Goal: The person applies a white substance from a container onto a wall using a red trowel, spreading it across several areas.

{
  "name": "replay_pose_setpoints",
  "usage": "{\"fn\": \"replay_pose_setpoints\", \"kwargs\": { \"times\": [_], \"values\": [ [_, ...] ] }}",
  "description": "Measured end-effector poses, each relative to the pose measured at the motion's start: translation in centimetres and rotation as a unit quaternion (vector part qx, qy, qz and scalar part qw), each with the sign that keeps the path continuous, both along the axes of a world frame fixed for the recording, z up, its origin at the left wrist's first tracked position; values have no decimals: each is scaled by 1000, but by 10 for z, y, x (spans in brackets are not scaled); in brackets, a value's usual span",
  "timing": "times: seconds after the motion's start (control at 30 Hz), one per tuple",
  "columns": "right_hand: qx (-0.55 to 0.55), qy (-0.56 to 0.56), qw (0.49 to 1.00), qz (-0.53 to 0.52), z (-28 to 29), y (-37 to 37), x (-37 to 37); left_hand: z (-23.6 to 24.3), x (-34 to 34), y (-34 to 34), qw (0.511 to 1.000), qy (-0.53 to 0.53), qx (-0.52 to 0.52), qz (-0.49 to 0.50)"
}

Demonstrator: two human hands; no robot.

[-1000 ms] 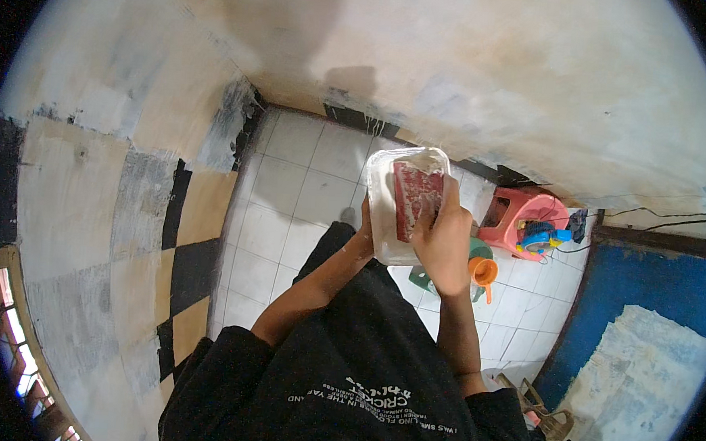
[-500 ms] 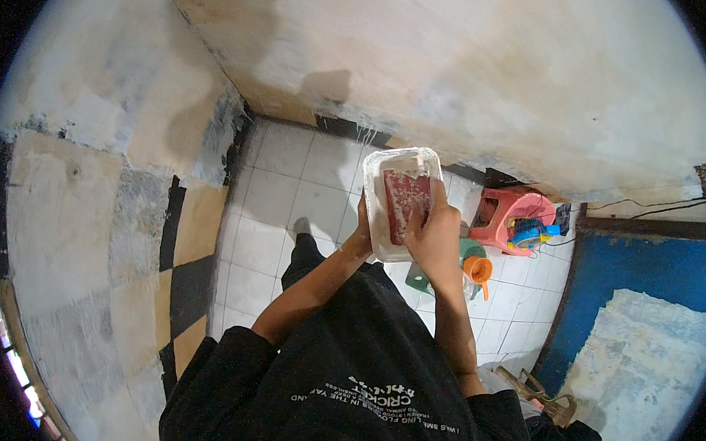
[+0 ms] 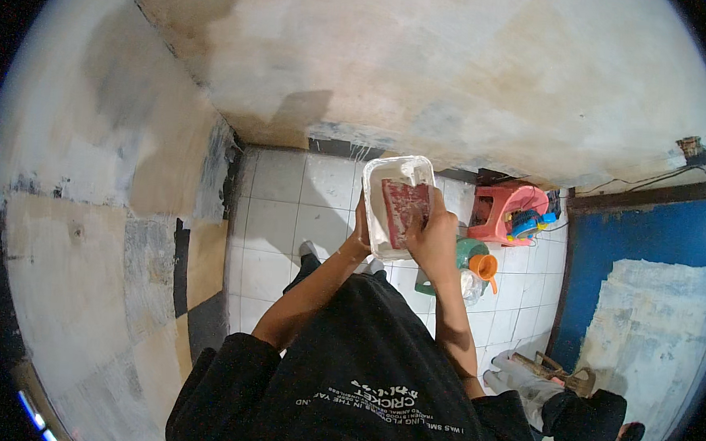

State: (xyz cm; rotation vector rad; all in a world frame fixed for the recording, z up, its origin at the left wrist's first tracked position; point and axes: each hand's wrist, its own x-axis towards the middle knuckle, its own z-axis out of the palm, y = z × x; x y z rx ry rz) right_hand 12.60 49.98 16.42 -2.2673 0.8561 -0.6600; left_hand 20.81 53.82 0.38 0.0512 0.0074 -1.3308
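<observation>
A patchy cream-and-white wall (image 3: 458,81) spread over a pale tiled floor (image 3: 272,225), with a blue panel (image 3: 599,227) to the right. Another person (image 3: 595,421), dark-topped, was at the lower right. A pink stool (image 3: 491,217) stood near the wall, a blue-and-yellow item (image 3: 526,225) on it. In front of the wearer's body was a white tub (image 3: 368,193), its inside coated with a thick white substance — and in it lay a reddish slab (image 3: 402,211), tilted and smeared white. The left hand (image 3: 361,227) clasped the tub's left side; the right hand (image 3: 435,240) was clamped on the slab's lower right part. Beyond the right wrist sat a green container (image 3: 471,248) and, against it, a small orange dipper (image 3: 483,266); their contents could not be made out.

Compared with half a second earlier, the grip was unchanged — but far more of the other person showed, and the shadows had slid leftward.
</observation>
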Motion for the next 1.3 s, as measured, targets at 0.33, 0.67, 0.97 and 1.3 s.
{"fn": "replay_pose_setpoints", "kwargs": {
  "times": [0.33, 0.67, 0.97, 1.3],
  "values": [
    [38, -16, 997, -59, -14, 16, 19, -10, 14, 16, 991, 71, 26, -108],
    [81, -64, 987, -120, -14, 17, 18, 1, 37, 11, 988, 98, -63, -100],
    [432, -265, 847, -162, -43, 2, -4, 10, 55, -2, 994, 29, -58, -91],
    [614, -432, 640, -163, -64, -69, -17, -156, 83, -50, 986, -70, 120, -95]
  ]
}}
